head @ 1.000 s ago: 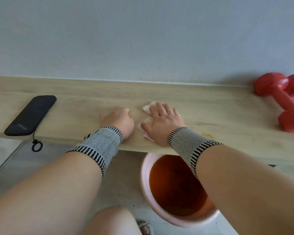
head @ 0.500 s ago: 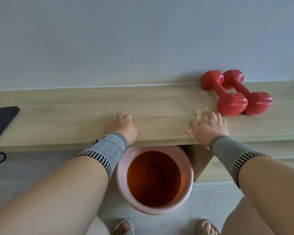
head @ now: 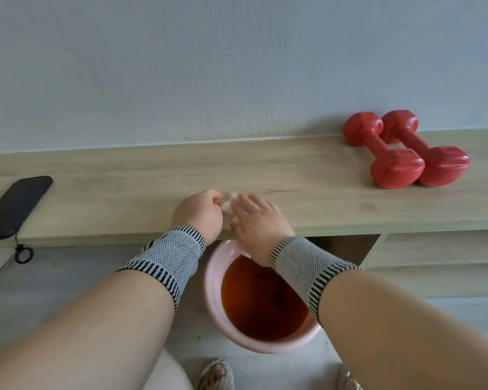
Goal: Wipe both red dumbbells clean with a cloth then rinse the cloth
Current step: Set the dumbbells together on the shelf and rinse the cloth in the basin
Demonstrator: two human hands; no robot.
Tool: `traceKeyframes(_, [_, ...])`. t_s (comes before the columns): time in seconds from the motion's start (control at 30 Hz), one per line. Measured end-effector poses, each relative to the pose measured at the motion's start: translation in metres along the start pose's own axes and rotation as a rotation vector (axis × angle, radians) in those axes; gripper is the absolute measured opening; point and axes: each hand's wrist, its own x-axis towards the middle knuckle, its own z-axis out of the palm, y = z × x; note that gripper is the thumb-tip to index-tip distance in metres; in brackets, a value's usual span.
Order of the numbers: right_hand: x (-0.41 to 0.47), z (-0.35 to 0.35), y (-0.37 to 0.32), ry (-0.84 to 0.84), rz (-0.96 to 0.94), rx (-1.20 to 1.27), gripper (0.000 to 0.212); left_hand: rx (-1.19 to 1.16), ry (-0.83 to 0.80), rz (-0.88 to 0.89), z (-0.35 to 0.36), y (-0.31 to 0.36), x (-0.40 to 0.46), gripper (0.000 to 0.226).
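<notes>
Nearest the camera, below the shelf edge, a pink bucket stands on the floor, holding dark amber water; part of its rim sits under the shelf's front lip. Two sandalled feet show at the bottom, nearer than the bucket. Both forearms reach over the bucket to the shelf, each wearing a grey knit wrist band with black striped edges. The left hand rests on the shelf near its front edge, its fingers curled inward; they meet the cloth, though whether they actually pinch it cannot be told. The right hand lies just beside it, palm down with the fingers stretched forward and flat on the cloth, pressing it against the shelf. The cloth is a small pale wad, mostly hidden, showing only between the two hands. Far left on the shelf, a black phone lies flat, its long axis running from the front edge diagonally back and right, with a looped strap hanging over the shelf's lip. Far right and further back on the shelf, well apart from the hands, the two red dumbbells lie side by side and touching. Their long axes run parallel, from the wall diagonally forward and to the right, with the far heads against the wall and the near heads pointing toward the shelf's front. Behind the shelf rises a pale textured wall.
</notes>
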Motion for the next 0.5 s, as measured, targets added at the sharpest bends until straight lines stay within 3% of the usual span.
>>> traceKeyframes(0.13, [-0.041,0.003,-0.011,0.149,-0.086,0.379,0.047,-0.17,0.053,0.031,-0.002,-0.005,-0.022,0.028])
traceKeyframes(0.23, [-0.069,0.016,-0.001,0.229,-0.047,0.473,0.043,-0.225,-0.022,0.087,0.015,-0.004,-0.039,0.027])
traceKeyframes(0.37, [-0.081,0.027,0.01,0.11,0.297,0.744,0.038,-0.74,-0.158,-0.072,0.029,-0.003,-0.045,0.035])
traceKeyframes(0.43, [-0.073,0.042,0.019,0.047,0.531,1.023,0.031,-0.747,-0.197,-0.068,0.027,-0.008,-0.04,0.037])
traceKeyframes(0.5, [-0.063,0.063,0.026,0.068,0.727,1.281,0.035,-0.553,-0.154,0.07,0.028,-0.011,-0.04,0.039])
